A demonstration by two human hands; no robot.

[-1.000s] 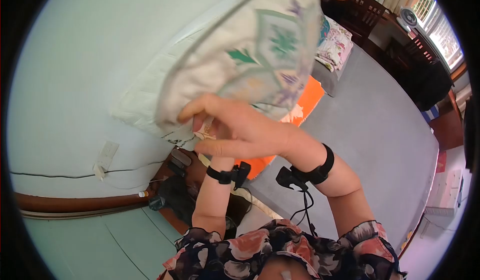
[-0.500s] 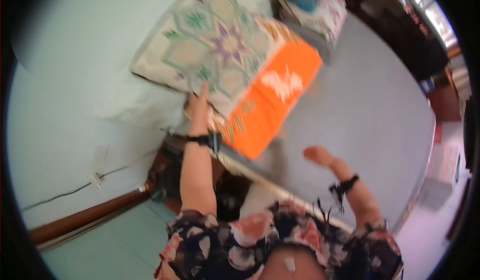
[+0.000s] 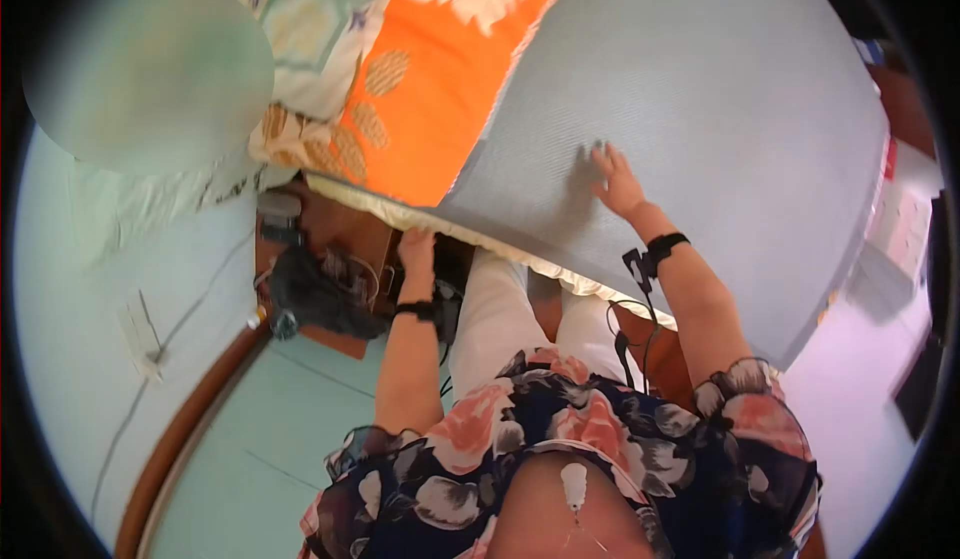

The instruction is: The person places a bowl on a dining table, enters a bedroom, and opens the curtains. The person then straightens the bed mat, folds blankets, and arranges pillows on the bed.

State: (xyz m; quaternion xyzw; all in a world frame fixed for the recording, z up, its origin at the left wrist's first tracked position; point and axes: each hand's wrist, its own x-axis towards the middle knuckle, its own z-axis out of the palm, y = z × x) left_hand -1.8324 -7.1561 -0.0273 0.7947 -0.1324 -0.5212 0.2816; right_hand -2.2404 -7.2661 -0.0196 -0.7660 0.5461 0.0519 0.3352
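My left hand (image 3: 417, 250) is curled at the front edge of the bed, against the cream frilled trim (image 3: 480, 240), just below a corner of the orange pillow (image 3: 440, 89). What its fingers hold, if anything, is hidden. Over the grey bed mat (image 3: 720, 129) is my right hand (image 3: 620, 181), palm down with fingers apart and nothing in it; a shadow lies beside it. The orange pillow has white and brown leaf patterns. A pale cushion (image 3: 310, 34) with a green and purple star pattern overlaps its left side.
Below the left end of the bed stands a brown wooden cabinet (image 3: 340, 214) with a dark bag (image 3: 315, 294) and cables. A wall (image 3: 60, 289) with a white socket (image 3: 140, 334) and a cord is at left. A white box (image 3: 895, 234) stands on the right.
My left hand has left the patterned cushion and come down to the bed's front edge. My right hand has reached further over the mat, fingers spread. The view has tilted downward.
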